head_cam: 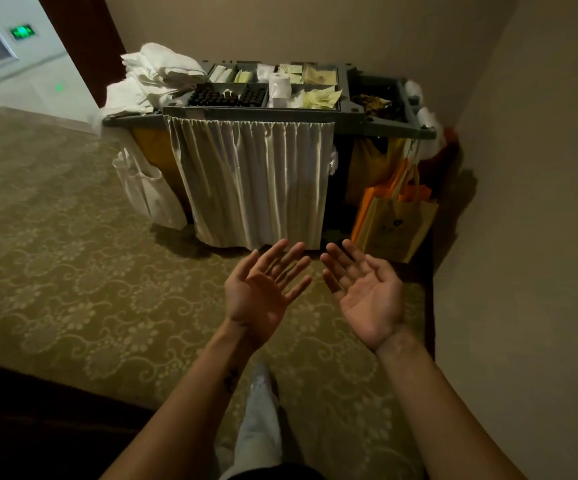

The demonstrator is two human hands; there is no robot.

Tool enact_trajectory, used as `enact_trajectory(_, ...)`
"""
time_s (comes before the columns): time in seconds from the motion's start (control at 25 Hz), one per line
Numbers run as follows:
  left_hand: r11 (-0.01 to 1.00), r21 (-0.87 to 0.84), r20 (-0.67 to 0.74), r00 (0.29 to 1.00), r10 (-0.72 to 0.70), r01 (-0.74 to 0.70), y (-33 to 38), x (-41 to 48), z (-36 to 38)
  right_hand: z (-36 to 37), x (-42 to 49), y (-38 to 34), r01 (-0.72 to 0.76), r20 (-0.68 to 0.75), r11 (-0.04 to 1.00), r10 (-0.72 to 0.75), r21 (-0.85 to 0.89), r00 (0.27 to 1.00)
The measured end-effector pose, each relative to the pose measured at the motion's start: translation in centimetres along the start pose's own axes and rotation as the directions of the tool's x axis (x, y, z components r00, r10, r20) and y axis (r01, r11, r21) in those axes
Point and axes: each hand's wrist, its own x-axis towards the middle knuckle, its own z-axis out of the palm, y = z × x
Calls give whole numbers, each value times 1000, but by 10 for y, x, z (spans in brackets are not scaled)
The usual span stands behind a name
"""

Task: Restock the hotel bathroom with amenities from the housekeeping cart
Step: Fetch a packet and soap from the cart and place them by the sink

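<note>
Both hands, left hand (263, 289) and right hand (367, 292), are spread palm-up and empty, near the housekeeping cart (266, 114) at the far wall. Nothing is collected yet (apparently the very start); next comes reaching into the top tray's amenities (318, 98).

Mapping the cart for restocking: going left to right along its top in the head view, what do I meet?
White towel pile → tray of small dark bottles → toilet paper roll → pale yellow packets → dark end bin.
</note>
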Motion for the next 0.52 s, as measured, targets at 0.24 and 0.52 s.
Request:
enact_trajectory(0.24,1000,-13,-18,1000,6,-6,59,141,-10,41,144,-18,-6,-29,999,7,33,1000)
enact_trajectory(0.52,999,-33,-22,1000,7,-8,173,299,-13,127,318,-33,-22,-18,1000,22,14,1000)
